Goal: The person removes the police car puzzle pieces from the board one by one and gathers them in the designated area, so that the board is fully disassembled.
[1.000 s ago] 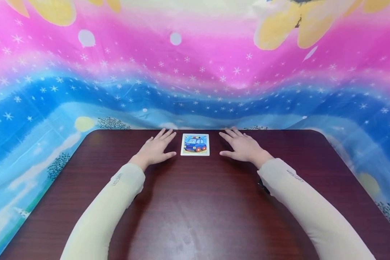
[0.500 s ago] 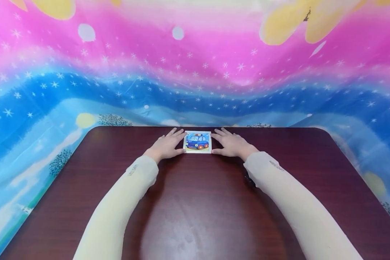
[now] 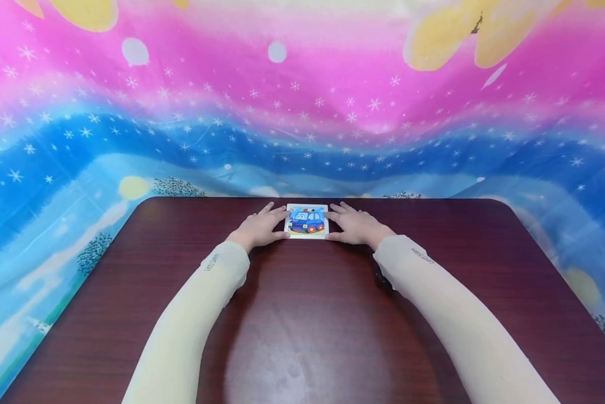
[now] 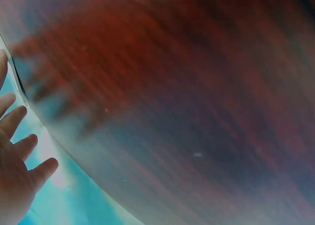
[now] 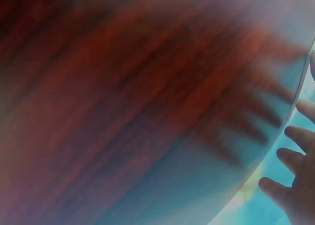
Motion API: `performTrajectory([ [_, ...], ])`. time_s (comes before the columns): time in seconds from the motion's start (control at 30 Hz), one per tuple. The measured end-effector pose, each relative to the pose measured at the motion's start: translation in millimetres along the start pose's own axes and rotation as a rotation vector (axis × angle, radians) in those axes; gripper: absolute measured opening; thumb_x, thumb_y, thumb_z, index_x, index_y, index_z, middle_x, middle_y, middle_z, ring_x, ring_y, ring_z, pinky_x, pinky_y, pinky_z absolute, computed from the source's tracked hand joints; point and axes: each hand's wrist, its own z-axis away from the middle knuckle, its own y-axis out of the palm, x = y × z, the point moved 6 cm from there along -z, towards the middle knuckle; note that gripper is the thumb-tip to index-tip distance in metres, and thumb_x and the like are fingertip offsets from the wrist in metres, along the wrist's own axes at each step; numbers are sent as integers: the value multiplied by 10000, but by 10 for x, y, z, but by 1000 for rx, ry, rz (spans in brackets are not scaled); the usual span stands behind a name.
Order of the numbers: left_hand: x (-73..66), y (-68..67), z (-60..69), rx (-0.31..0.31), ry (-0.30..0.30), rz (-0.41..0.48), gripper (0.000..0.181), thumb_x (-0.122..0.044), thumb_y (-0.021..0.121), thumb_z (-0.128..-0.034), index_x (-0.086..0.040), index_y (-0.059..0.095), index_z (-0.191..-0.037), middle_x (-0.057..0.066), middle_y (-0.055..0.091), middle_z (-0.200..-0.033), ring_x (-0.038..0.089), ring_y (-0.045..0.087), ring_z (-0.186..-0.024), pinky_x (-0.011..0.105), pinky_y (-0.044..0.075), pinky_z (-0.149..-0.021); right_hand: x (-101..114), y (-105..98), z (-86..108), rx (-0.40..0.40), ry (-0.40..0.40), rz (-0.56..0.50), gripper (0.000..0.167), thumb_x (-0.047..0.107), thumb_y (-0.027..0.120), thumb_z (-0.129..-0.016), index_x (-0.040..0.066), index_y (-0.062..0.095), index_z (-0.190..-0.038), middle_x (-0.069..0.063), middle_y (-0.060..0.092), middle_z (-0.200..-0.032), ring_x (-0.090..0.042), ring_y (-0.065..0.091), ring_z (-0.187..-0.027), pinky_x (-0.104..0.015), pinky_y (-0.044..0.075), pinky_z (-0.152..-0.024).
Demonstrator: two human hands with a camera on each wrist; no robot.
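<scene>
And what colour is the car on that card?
The car is mostly blue, best seen in the head view.

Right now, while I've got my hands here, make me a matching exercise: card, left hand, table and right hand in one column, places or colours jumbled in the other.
Column one:
1. card
2. left hand
3. table
4. right hand

Column two:
A. at the card's right edge
B. dark reddish brown
C. between both hands
D. at the card's left edge

Pairs: 1-C, 2-D, 3-B, 4-A.

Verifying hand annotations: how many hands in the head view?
2: the left hand at the left edge of the car picture, the right hand at its right edge.
</scene>
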Motion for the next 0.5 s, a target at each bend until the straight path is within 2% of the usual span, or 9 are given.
performTrajectory([
  [0.3,-44,-4,50,40,13,36,685,-466,591,-973,-210,344,-1559,1,223,-1665,311,58,-1564,656,228,-1170,-10,33,32,2,-8,-22,742,558,554,-960,205,320,-1570,-95,187,-1670,-352,105,-1552,-688,236,-1146],
  [0.5,-74,0,84,39,48,45,678,-472,617,-956,-194,399,-1534,5,238,-1661,301,77,-1564,627,246,-1178,-17,31,85,-9,-9,-50,750,551,600,-936,208,353,-1556,-95,188,-1670,-349,96,-1554,-697,238,-1139],
])
